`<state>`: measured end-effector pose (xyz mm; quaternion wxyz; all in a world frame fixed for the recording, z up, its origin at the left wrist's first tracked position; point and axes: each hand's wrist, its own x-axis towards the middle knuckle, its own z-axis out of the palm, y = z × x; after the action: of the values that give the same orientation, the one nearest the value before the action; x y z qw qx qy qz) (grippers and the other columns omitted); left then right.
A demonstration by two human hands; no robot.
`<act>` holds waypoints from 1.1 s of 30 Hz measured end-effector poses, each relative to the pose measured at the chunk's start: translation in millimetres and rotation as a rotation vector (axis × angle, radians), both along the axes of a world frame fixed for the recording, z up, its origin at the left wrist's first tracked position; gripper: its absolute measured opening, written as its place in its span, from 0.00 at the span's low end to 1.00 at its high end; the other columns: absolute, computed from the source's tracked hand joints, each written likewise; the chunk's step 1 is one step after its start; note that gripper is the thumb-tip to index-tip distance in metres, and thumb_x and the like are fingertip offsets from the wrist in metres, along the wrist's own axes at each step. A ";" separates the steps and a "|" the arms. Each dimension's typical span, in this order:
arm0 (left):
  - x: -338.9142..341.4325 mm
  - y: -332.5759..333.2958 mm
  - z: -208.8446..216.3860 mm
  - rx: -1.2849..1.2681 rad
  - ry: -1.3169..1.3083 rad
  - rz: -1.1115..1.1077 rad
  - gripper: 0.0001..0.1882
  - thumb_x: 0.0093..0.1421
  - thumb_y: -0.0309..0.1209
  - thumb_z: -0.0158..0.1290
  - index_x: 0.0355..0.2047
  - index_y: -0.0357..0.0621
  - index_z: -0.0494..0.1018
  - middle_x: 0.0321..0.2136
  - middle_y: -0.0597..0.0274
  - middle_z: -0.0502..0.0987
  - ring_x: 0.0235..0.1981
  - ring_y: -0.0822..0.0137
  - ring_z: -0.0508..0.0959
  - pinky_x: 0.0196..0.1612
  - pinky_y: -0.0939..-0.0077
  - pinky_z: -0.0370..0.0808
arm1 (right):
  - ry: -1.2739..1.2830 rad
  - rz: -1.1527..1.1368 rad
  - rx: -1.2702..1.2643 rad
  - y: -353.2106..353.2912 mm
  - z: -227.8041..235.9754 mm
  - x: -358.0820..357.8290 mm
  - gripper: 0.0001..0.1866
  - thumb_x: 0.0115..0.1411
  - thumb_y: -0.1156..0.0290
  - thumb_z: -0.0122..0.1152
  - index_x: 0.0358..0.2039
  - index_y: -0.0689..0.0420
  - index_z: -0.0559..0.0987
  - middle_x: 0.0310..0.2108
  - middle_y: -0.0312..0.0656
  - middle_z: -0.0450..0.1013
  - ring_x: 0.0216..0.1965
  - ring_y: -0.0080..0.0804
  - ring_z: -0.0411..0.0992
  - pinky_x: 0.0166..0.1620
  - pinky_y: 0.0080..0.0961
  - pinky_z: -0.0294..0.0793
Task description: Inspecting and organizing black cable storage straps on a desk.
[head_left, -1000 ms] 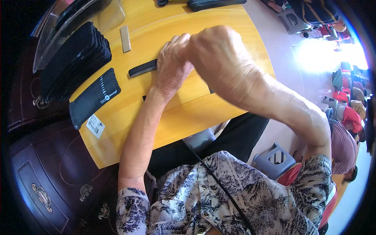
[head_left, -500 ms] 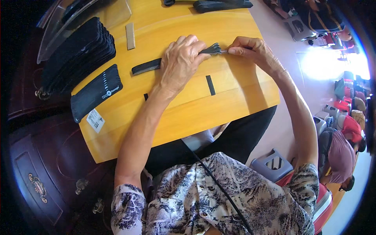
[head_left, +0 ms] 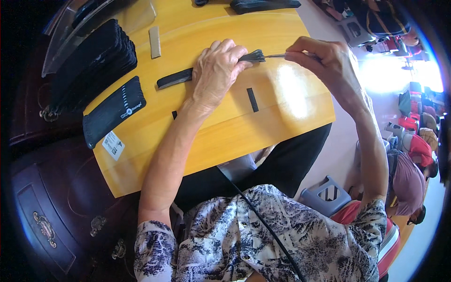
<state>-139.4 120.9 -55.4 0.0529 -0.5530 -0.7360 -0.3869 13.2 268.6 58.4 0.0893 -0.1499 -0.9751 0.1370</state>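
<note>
My left hand (head_left: 217, 69) is closed round a bundle of flat black strips (head_left: 176, 78), pressing it on the yellow tabletop. The bundle's long end reaches out left of the hand. Its short fanned end (head_left: 256, 56) sticks out on the right. From that end a thin dark strand (head_left: 276, 56) runs taut to my right hand (head_left: 324, 58), which pinches it between thumb and fingers. Whether the strand is a band or part of a strip, I cannot tell. One short black strip (head_left: 252, 100) lies on the table below; another (head_left: 174, 114) is partly hidden by my left forearm.
A tall stack of black fabric pouches (head_left: 94, 66) stands at the left. Nearer lies one black pouch (head_left: 117, 110) with a white label (head_left: 113, 145). A beige strip (head_left: 155, 42), a clear plastic bin (head_left: 148, 14) and a black bundle (head_left: 265, 4) lie farther back. A grey stool (head_left: 326, 195) stands right.
My right hand has moved right, away from the bundle's fanned end, and the thin strand between them now shows longer. My left hand has stayed on the bundle.
</note>
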 end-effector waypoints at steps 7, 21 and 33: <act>1.0 1.7 1.3 -0.002 -0.005 -0.006 0.14 0.50 0.35 0.61 0.34 0.43 0.74 0.29 0.59 0.73 0.33 0.56 0.75 0.35 0.63 0.72 | -0.034 0.070 0.160 -5.3 -8.3 -12.3 0.11 0.58 0.57 0.58 0.31 0.50 0.79 0.18 0.41 0.73 0.22 0.39 0.74 0.28 0.35 0.72; -2.0 2.7 -3.2 0.023 0.004 -0.014 0.14 0.50 0.35 0.61 0.34 0.44 0.72 0.28 0.59 0.72 0.31 0.55 0.74 0.33 0.62 0.71 | -0.181 0.259 0.469 -7.4 8.6 -36.0 0.13 0.60 0.56 0.56 0.31 0.52 0.80 0.22 0.37 0.76 0.23 0.31 0.76 0.26 0.26 0.73; -3.4 2.8 -5.3 0.040 0.034 -0.019 0.14 0.50 0.34 0.62 0.33 0.44 0.71 0.27 0.59 0.72 0.32 0.54 0.74 0.33 0.62 0.72 | -0.199 0.192 0.511 -27.1 9.9 -41.5 0.09 0.59 0.62 0.59 0.31 0.53 0.79 0.18 0.40 0.74 0.21 0.32 0.75 0.24 0.27 0.72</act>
<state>-142.8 123.7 -60.7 0.0726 -0.5652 -0.7220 -0.3925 -28.3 241.5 68.3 0.0145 -0.0422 -0.9917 -0.1208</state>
